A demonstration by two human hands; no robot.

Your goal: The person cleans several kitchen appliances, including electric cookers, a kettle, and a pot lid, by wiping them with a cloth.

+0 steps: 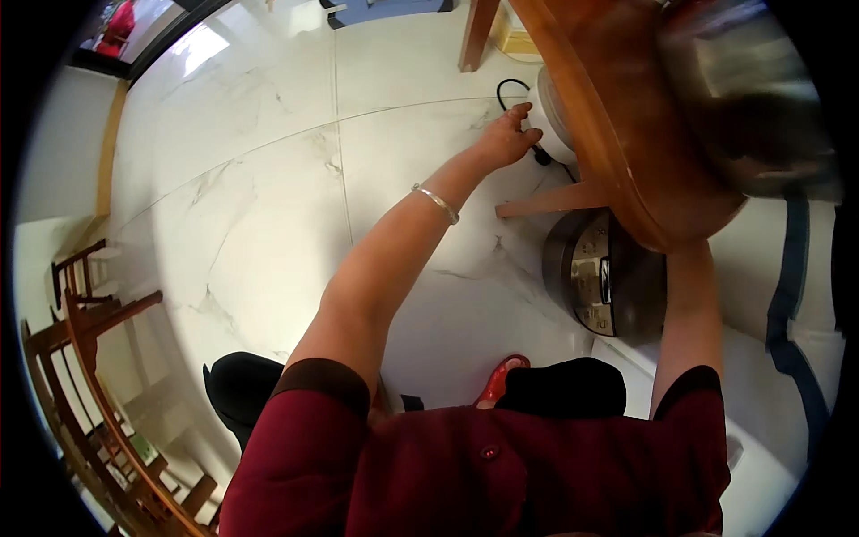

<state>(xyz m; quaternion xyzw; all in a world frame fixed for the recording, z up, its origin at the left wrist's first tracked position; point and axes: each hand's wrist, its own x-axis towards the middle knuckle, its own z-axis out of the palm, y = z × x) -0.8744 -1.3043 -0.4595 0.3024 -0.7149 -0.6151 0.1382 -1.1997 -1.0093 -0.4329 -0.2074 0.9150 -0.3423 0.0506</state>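
My left hand [509, 137] reaches toward a white round appliance [551, 114] that sits on the floor, partly behind the wooden seat or table top. Its fingers are spread at the appliance's edge, next to a black power cord [542, 156]; whether they touch it I cannot tell. My right hand is out of view behind the brown wooden top [617, 141]; only the forearm shows. On that top stands a large shiny metal pot or bowl [751, 101], blurred. Under the edge, between my arms, is a dark electric cooker [604, 275] with a control panel.
Wooden legs [550, 200] of the furniture stick out over the marble-look tiled floor [268, 201]. A wooden stair railing [100, 376] runs at the far left. A blue-grey mat or low object [389, 12] lies at the top. A dark strap [795, 268] hangs at the right.
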